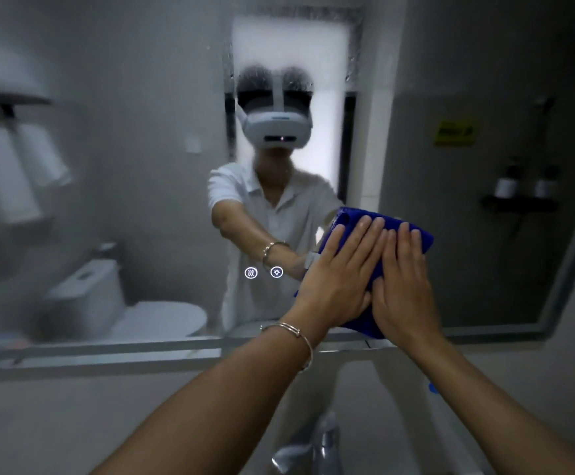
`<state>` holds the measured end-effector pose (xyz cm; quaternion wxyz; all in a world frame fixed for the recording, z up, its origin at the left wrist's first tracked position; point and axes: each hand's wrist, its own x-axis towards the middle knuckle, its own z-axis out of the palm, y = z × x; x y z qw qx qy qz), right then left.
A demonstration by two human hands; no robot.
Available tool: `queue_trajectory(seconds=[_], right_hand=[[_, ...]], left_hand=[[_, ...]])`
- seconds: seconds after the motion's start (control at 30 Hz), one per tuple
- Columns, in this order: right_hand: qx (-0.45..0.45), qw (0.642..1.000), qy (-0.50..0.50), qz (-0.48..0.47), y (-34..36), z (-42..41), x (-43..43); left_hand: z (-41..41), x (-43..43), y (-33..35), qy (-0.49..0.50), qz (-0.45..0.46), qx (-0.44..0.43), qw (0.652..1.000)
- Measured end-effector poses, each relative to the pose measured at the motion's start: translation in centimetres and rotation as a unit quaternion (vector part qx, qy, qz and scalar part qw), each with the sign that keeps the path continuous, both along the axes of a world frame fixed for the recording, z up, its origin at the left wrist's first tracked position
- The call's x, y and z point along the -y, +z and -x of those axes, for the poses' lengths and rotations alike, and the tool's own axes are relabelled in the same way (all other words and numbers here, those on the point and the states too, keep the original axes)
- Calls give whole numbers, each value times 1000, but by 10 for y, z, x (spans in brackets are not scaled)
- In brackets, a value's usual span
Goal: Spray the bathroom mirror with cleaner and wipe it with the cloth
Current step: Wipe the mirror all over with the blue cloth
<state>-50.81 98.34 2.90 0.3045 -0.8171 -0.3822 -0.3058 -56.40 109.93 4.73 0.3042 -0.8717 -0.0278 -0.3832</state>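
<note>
I press both palms flat, fingers spread, left hand beside right hand, pinning the soft blue microfibre cloth against the large wall mirror. It seems light and limp, so it needs broad pressure rather than a pinch. Droplets blur the glass above my hands; I see no spray bottle.

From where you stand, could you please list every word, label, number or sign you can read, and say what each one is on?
No words or numbers can be read.
Yellow sign, reflected in the mirror: dark print, too blurred to read.
Two lit round icons on the mirror glass: wavy lines and a lamp symbol, no text.
Headset in the reflection: no legible marking.
</note>
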Motion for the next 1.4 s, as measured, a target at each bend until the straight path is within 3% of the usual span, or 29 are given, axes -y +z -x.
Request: queue_trajectory(seconds=[0.1, 0.27, 0.43, 0.57, 0.73, 1.17, 1.4], right_hand=[[35, 999, 8, -22, 37, 6, -12], [96, 995, 19, -34, 135, 40, -61], [217, 975, 42, 16, 183, 102, -139], [287, 954, 76, 40, 186, 156, -211], [308, 947, 85, 36, 165, 208, -278], [343, 936, 74, -30, 154, 206, -291], [353, 932, 70, -47, 152, 206, -296]], left_hand=[[12, -19, 51, -15, -57, 7, 998], [53, -64, 136, 11, -66, 84, 994], [131, -153, 161, 39, -59, 149, 986], [197, -215, 148, 102, 0, 172, 980], [250, -266, 112, 130, 81, 186, 970], [243, -293, 102, -25, 57, 233, 970], [243, -294, 99, -30, 59, 237, 969]])
